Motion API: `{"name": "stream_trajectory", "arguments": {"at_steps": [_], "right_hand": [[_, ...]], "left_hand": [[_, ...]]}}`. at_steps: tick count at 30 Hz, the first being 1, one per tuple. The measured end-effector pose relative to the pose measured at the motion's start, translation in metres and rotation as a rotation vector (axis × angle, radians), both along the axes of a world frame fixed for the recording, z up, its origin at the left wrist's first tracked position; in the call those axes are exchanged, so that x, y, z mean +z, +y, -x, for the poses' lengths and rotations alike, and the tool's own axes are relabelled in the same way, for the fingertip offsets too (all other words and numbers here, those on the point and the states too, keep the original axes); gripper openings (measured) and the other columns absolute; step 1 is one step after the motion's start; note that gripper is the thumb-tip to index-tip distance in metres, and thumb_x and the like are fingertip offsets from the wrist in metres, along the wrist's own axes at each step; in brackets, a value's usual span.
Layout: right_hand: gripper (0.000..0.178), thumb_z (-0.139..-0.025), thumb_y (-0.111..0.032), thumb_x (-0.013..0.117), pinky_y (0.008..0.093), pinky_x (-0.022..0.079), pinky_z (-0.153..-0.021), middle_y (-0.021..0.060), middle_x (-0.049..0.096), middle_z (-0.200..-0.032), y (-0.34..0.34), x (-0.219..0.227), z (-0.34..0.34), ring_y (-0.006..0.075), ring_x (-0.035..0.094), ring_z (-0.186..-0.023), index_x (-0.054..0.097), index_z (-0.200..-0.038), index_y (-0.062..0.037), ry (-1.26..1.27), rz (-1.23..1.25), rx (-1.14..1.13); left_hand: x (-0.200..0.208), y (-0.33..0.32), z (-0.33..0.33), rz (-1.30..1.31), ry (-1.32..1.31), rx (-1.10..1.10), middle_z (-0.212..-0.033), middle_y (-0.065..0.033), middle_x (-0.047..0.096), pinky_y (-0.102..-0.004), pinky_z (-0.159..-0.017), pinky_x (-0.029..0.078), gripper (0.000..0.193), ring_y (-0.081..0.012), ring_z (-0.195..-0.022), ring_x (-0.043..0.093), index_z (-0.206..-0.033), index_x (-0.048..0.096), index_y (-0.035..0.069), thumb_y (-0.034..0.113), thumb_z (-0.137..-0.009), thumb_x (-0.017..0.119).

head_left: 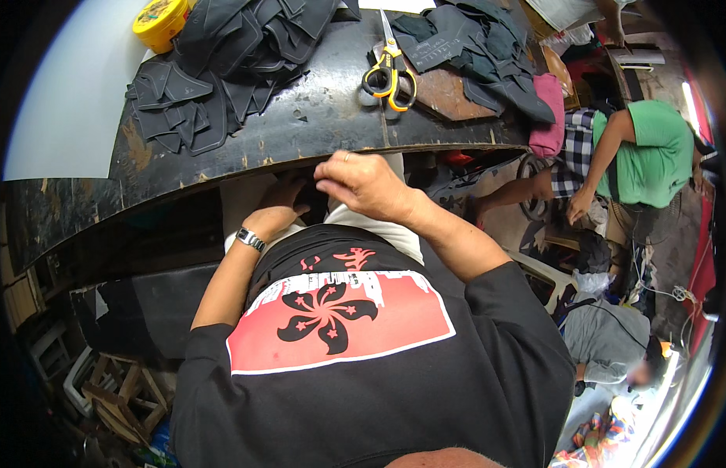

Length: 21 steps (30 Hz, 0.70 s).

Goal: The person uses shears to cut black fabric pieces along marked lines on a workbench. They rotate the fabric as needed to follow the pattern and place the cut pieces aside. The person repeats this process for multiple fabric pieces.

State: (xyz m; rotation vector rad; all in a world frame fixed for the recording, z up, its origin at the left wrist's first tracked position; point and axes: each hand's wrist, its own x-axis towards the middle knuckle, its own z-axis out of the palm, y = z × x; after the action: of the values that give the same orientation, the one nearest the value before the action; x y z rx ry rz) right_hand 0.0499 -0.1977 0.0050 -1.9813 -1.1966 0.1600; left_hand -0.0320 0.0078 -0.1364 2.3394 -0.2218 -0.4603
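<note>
Just in front of the table edge, my right hand [364, 186] is raised over my lap, its fingers curled in toward the thumb. Whether anything sits in that grip is hidden. My left hand [279, 209], with a metal watch [251, 239] on the wrist, reaches into the shadow under the table edge by my light trousers; its fingertips are too dark to read. On the table beyond lie yellow-and-black scissors [391, 70], blades pointing away. Left of them is a heap of dark grey cut pieces [242, 35], with a smaller pile [178, 105] nearer me.
More dark cut pieces [488, 54] lie at the table's right. A yellow tub [160, 25] and a large white sheet [70, 101] are at the left. A co-worker in a green shirt [651, 152] and another in grey [609, 339] are at right. Wooden stools [125, 398] stand lower left.
</note>
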Motion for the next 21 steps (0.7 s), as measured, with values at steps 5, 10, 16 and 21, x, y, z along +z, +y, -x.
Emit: {"name": "stream_trajectory", "arguments": {"at_steps": [5,10,16,21], "right_hand": [[0.032,-0.082,-0.014,0.073,0.0389,0.050,-0.085,0.0175,0.062,-0.109,0.017,0.008,-0.025,0.0346,0.060,-0.101,0.063,-0.109,-0.0014,-0.189,-0.124,-0.218],[0.068,-0.087,-0.038,0.068,0.0482,0.031,-0.111,0.0231,0.044,-0.141,0.043,-0.011,-0.049,0.0423,0.038,-0.134,0.044,-0.138,0.0003,-0.355,0.105,-0.342],[0.079,-0.090,-0.052,0.058,0.0586,0.016,-0.115,0.0224,0.035,-0.150,0.059,-0.023,-0.069,0.0389,0.027,-0.143,0.036,-0.145,0.0009,-0.336,0.225,-0.315],[0.070,-0.092,-0.047,0.057,0.0576,0.021,-0.114,0.0216,0.038,-0.149,0.048,-0.020,-0.059,0.0379,0.031,-0.141,0.040,-0.142,-0.0003,-0.404,0.229,-0.196]], "left_hand": [[0.071,0.002,0.007,-0.036,0.005,-0.067,-0.132,-0.0191,0.054,-0.0408,-0.102,0.043,0.060,-0.0362,-0.123,0.051,-0.133,0.053,0.004,0.014,-0.079,0.075],[0.153,0.007,-0.005,0.497,-0.061,-0.026,-0.106,-0.0145,0.067,-0.0324,-0.082,0.054,0.035,-0.0260,-0.092,0.068,-0.117,0.064,0.001,0.009,-0.084,0.071],[0.171,0.035,-0.046,0.167,-0.596,0.265,-0.121,-0.0134,0.063,-0.0373,-0.095,0.048,0.032,-0.0334,-0.110,0.061,-0.116,0.065,0.003,0.009,-0.085,0.068],[0.147,0.036,-0.055,-0.137,-0.739,0.212,-0.129,-0.0124,0.059,-0.0396,-0.106,0.039,0.034,-0.0297,-0.124,0.053,-0.123,0.061,0.003,0.010,-0.089,0.062]]}}
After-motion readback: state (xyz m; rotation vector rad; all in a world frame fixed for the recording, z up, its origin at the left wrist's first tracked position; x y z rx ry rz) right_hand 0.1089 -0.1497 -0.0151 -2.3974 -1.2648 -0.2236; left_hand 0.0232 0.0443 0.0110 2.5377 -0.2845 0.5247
